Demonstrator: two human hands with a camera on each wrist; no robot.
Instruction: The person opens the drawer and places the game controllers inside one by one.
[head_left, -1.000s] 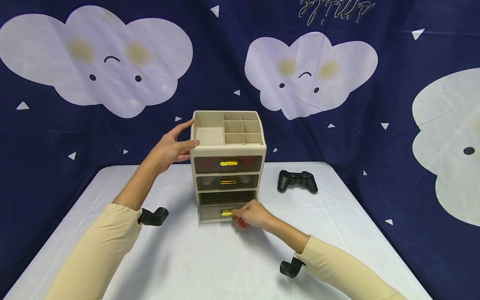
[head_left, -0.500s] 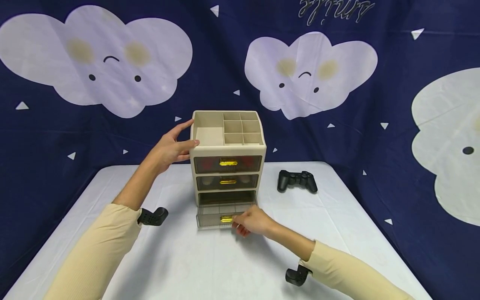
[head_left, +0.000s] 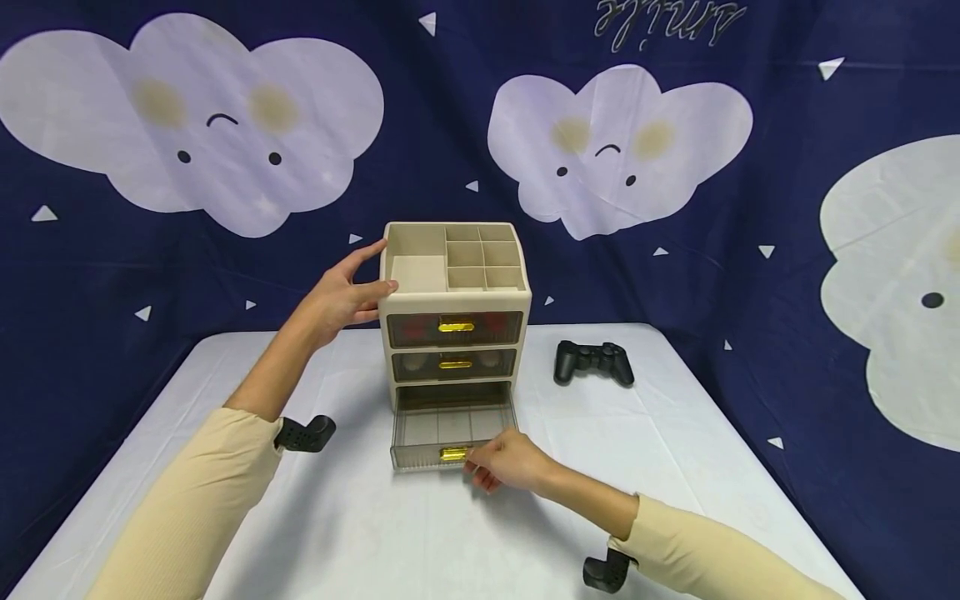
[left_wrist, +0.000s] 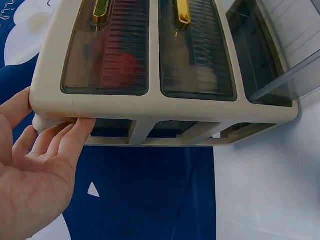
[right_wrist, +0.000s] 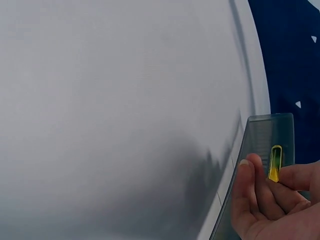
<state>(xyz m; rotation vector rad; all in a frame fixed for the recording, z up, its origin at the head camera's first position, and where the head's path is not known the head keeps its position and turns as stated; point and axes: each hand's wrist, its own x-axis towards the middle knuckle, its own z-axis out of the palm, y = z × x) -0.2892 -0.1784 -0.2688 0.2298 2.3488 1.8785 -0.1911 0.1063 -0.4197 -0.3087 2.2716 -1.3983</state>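
Observation:
A cream drawer organizer stands on the table, with smoky transparent drawers and an open compartmented top. My left hand holds its upper left side, the thumb over the top rim; in the left wrist view the fingers lie along the side wall. The bottom drawer is pulled out, showing divided sections inside. My right hand pinches its gold handle from the right; the right wrist view shows thumb and fingers at that handle. Both upper drawers are closed.
A black game controller lies right of the organizer on the white-covered table. Behind hangs a navy curtain with cloud prints. Reddish contents show dimly through the top drawer.
My right hand has drawn the bottom drawer farther out toward me, revealing more of its inside. The left hand stays at the organizer's side.

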